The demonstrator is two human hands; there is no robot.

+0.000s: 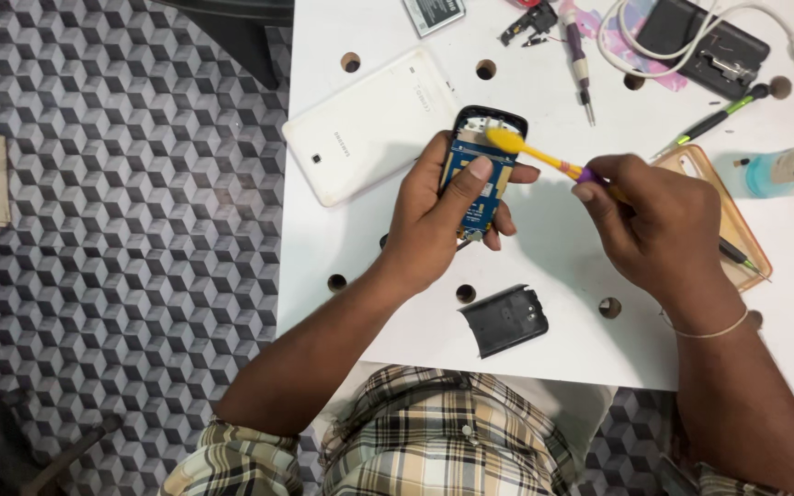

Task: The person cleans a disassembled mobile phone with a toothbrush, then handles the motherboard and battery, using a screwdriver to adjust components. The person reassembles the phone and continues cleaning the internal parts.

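The opened phone (482, 170) is the landmark: a small dark-rimmed handset with its back off, showing a blue circuit board, held just above the white desk (553, 340) in the left hand (438, 216), which is clenched around it with the thumb pressed across the board. The right hand (659, 225), to the right of the phone, grips the purple handle of a toothbrush (530, 153) — its yellow plastic head rests on the upper end of the board. Below the phone lies one curved, matte grey back cover (504, 319), flat on the desk. Up and left of the phone sits one white tablet (369, 124), face down, smooth and rounded at the corners. Up and right of the phone lie two slim screwdrivers, one with a purple-and-white handle (579, 57), one black with green (714, 119); beyond them a white cable (663, 46) loops over a black box-shaped device (705, 41). Right of the phone, partly under the right hand, is a clear orange-tinted phone case (732, 216), soft-looking — and past it one clear plastic bottle (788, 168) lying on its side holding blue liquid. The desk top is pierced by round holes; beside it the floor (112, 248) is tiled in a grey cube pattern.
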